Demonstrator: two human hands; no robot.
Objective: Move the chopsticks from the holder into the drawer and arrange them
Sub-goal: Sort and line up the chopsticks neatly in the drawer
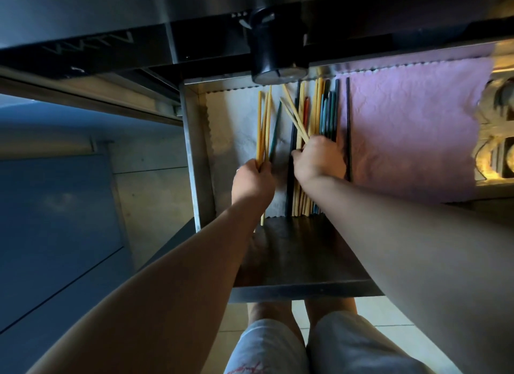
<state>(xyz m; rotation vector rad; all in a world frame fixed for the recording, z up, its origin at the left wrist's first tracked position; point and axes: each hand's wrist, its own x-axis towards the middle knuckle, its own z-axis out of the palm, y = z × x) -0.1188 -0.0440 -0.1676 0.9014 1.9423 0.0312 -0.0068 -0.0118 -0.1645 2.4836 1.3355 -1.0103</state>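
Drawer (192, 151), open: chopstick row (325, 115) lies mid-drawer, long axis running near edge to far edge; holder (275, 48) stands above the far edge. Left hand (251, 179) grips a yellow bundle (262, 123) parallel to the row, toward the left wall. Right hand (319, 159), apart from the left and resting on the row, pinches two sticks (294, 115) slanting far-left across it.

The drawer (192, 151) is standing pulled out, with the holder (275, 48) sitting behind its far wall. Inside, a row of chopsticks (325, 115) is lying side by side, running front to back. The left hand (251, 181) is gripping a bundle (262, 123) left of the row; the right hand (319, 162) is holding a slanted pair (293, 112) over it. A cloth (411, 129) is lying to the right, with a single chopstick (348, 123) resting along its left edge.
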